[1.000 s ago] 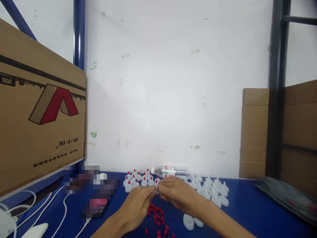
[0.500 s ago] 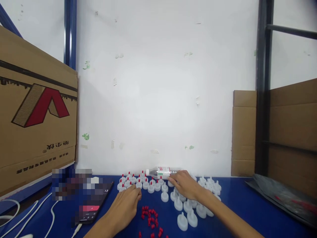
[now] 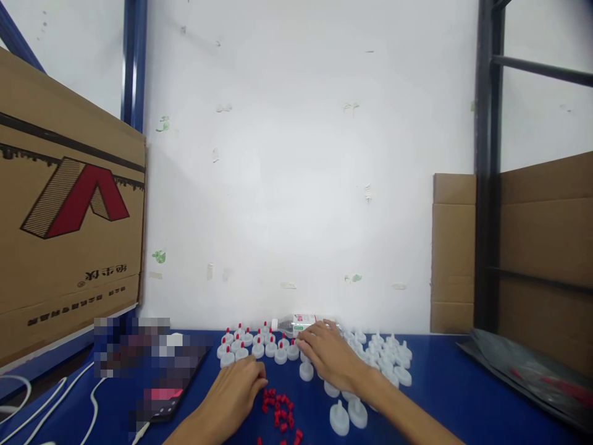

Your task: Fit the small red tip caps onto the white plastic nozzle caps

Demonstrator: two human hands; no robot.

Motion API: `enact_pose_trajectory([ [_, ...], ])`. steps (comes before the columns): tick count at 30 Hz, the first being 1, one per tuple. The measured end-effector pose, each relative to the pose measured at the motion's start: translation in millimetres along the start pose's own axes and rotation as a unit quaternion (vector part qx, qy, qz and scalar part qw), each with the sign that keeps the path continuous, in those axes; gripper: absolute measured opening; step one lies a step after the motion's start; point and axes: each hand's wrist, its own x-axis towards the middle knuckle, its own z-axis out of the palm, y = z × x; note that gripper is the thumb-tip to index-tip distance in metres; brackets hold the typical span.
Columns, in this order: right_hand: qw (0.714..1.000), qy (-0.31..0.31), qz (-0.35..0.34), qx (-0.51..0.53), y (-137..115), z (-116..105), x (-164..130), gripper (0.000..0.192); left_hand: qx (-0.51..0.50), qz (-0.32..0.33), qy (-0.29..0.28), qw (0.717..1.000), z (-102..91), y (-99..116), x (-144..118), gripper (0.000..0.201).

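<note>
- Left hand [image 3: 236, 390]: palm down on the blue tabletop [image 3: 463, 395], fingers curled loosely, fingertips right at the near-left edge of the loose red tips [image 3: 279, 411]. Can't tell if it's pinching one; nothing visible in the grip.
- Right hand [image 3: 330, 357]: palm down, fingers spread flat over the white caps, fingertips reaching toward the capped group. Open, not gripping anything I can see.
- Red-tipped white caps [image 3: 257, 343]: cluster standing upright, far-left of centre, just beyond the left hand and touching distance from the right fingertips.
- Plain white caps [image 3: 386, 358]: bigger cluster to the right, partly under and behind the right hand and wrist. Two more [image 3: 346, 415] sit nearer, just beside the right forearm.
- Clear plastic bottle [image 3: 296, 322]: lying on its side behind both clusters, near the white wall [image 3: 296, 185]; right-hand fingers hide its right end.
- Phone [image 3: 164, 395]: left of the left hand, screen lit, partly blurred out, white cable [image 3: 95, 405] running off its near end.
- Cardboard box [image 3: 69, 210] with red logo at far left; more cardboard [image 3: 454, 247] at right behind the dark rack post [image 3: 485, 167].
- Dark plastic bag [image 3: 532, 374] lying at the right edge of the tabletop.
</note>
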Motion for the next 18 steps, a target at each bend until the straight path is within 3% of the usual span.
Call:
enact_pose_trajectory([
  [5,0.999,-0.035,-0.011,0.018,-13.6,10.4,0.9,0.039,-0.006,0.014,0.003,1.0,3.9,-1.1,0.1,0.019],
  [10,0.998,-0.04,-0.016,0.036,-12.9,17.6,-0.6,0.04,0.027,0.023,0.011,0.999,6.0,-6.1,1.0,0.034],
  [13,0.998,-0.025,-0.021,0.05,-12.2,15.5,0.0,0.039,0.025,0.015,0.024,0.999,2.6,-7.0,2.7,0.034],
  [18,0.997,0.049,-0.002,0.063,-16.6,1.7,4.4,0.017,-0.035,0.022,0.091,0.995,-6.5,3.0,3.2,0.035],
])
